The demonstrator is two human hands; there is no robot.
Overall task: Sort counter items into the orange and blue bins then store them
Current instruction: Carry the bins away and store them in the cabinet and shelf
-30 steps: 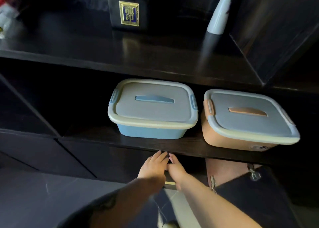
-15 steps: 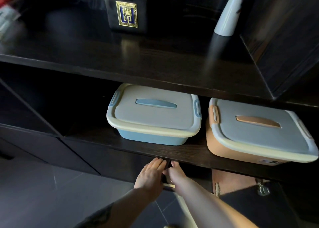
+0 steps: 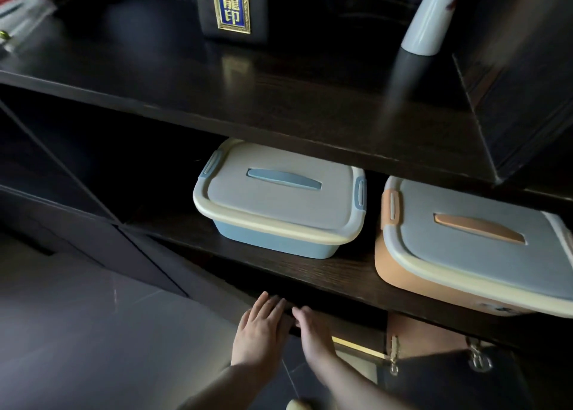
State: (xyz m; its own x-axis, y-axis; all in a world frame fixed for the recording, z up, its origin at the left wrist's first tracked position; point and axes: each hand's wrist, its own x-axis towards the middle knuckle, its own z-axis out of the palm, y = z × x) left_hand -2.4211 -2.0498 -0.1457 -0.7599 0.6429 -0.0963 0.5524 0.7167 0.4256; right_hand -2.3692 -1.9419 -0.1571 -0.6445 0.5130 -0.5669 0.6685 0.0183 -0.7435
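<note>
A blue bin (image 3: 273, 242) with a cream lid and blue handle stands on the dark lower shelf (image 3: 338, 273). To its right on the same shelf sits an orange bin (image 3: 400, 270) with a closed lid and orange handle; its right end runs out of view. Below the shelf's front edge, my left hand (image 3: 259, 332) and my right hand (image 3: 311, 332) lie side by side with straight fingers on a dark panel under the shelf. Neither hand holds anything.
The dark countertop (image 3: 248, 90) above carries a black box with a gold and blue label (image 3: 231, 7) and a white and grey bottle-like object (image 3: 424, 34). A dark cabinet side (image 3: 521, 77) rises at right. A brown bag with metal clasps (image 3: 434, 341) sits below. Grey tiled floor (image 3: 93, 332) lies at left.
The view has shifted, so the bins sit further right and lower in frame. Both hands have stayed together at the panel under the shelf, a little lower beneath its edge.
</note>
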